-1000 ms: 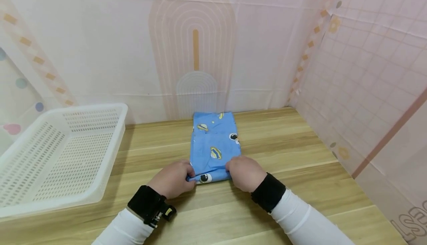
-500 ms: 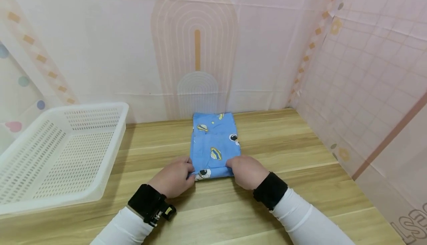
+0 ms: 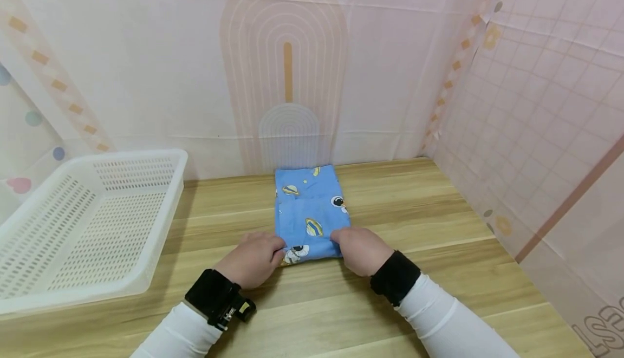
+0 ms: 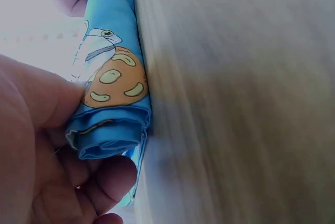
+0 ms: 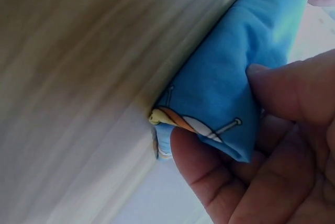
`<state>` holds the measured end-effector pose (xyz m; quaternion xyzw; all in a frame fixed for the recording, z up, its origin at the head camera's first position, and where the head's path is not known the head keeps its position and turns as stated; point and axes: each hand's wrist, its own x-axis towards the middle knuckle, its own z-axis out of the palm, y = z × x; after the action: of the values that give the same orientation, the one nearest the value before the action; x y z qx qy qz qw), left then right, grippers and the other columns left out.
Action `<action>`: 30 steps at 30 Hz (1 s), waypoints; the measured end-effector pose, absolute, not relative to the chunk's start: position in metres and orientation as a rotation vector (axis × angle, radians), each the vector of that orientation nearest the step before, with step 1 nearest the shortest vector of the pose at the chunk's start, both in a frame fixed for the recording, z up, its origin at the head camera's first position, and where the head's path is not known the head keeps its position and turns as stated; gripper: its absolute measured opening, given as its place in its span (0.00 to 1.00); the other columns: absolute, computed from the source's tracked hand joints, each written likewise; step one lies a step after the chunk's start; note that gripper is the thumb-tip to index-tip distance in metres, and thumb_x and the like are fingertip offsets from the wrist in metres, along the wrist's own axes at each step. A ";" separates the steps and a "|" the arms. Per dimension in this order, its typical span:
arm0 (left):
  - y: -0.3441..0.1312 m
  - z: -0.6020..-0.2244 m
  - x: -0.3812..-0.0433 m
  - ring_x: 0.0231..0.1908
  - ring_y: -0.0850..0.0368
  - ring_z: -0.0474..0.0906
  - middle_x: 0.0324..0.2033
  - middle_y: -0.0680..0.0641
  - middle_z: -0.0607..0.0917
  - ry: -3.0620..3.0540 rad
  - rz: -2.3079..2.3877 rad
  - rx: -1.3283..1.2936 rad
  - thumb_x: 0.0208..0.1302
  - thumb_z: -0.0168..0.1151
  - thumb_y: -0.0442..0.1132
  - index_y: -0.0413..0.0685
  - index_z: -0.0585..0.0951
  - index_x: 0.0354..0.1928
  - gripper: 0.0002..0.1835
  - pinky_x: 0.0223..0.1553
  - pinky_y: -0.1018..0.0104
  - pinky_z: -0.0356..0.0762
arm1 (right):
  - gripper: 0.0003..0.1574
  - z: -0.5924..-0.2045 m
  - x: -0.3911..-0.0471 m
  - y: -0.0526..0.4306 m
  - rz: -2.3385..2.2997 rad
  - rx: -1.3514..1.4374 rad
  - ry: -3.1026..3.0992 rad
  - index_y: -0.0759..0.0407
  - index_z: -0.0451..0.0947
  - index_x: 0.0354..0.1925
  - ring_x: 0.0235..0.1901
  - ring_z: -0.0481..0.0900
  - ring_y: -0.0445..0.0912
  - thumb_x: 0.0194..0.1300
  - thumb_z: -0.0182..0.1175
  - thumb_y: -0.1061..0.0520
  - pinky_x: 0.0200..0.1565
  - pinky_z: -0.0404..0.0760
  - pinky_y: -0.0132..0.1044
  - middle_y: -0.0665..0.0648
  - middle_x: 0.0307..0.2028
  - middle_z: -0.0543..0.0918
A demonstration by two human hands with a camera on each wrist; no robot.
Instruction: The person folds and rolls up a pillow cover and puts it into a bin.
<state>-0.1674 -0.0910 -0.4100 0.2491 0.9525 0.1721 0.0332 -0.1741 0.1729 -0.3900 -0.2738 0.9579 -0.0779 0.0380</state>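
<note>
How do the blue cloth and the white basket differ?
The blue cloth has planet and astronaut prints; the white basket is plain and slotted. The left hand and right hand pinch the cloth's near edge; neither touches the basket. The cloth is folded small; the larger basket stands open. Both rest on the table.

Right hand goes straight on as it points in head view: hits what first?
The blue cloth: the right hand grips its rolled near edge, and the flatter part lies just ahead. Whether it would push into that or skim over is hard to tell.
</note>
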 end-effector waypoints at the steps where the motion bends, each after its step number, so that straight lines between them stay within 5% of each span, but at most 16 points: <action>1: -0.091 -0.410 -0.168 0.35 0.58 0.70 0.27 0.57 0.73 2.926 0.534 0.763 0.81 0.52 0.42 0.58 0.75 0.29 0.15 0.55 0.47 0.67 | 0.12 -0.391 -0.175 0.173 -0.249 -0.832 2.936 0.60 0.83 0.46 0.42 0.84 0.47 0.70 0.60 0.71 0.51 0.86 0.45 0.55 0.40 0.87; 9: -0.087 -0.409 -0.166 0.48 0.55 0.84 0.44 0.55 0.89 2.969 0.578 0.676 0.79 0.59 0.43 0.55 0.83 0.52 0.07 0.61 0.46 0.69 | 0.13 -0.395 -0.182 0.176 -0.413 -0.745 2.935 0.59 0.80 0.48 0.40 0.80 0.45 0.71 0.58 0.73 0.49 0.84 0.43 0.54 0.40 0.84; 14: -0.082 -0.407 -0.166 0.36 0.61 0.77 0.33 0.60 0.85 3.013 0.528 0.637 0.77 0.62 0.45 0.58 0.81 0.42 0.03 0.53 0.50 0.70 | 0.12 -0.393 -0.184 0.177 -0.459 -0.723 2.928 0.58 0.78 0.45 0.37 0.76 0.45 0.72 0.57 0.73 0.46 0.82 0.42 0.53 0.37 0.81; 20: -0.078 -0.408 -0.166 0.44 0.57 0.86 0.41 0.56 0.89 3.121 0.522 0.665 0.73 0.67 0.41 0.56 0.87 0.45 0.03 0.50 0.54 0.84 | 0.11 -0.390 -0.185 0.176 -0.438 -0.731 2.944 0.57 0.80 0.43 0.36 0.76 0.45 0.73 0.58 0.71 0.45 0.83 0.42 0.54 0.35 0.82; 30: -0.078 -0.409 -0.166 0.47 0.58 0.87 0.40 0.58 0.90 3.117 0.545 0.757 0.67 0.73 0.39 0.56 0.91 0.40 0.03 0.54 0.56 0.84 | 0.09 -0.390 -0.185 0.175 -0.446 -0.667 2.990 0.58 0.83 0.40 0.36 0.78 0.46 0.70 0.61 0.70 0.47 0.84 0.44 0.56 0.37 0.85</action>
<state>-0.1665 -0.0783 -0.4091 0.2324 0.9565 0.1673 -0.0560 -0.1851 0.1746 -0.3904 -0.2153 0.9656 -0.1441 0.0230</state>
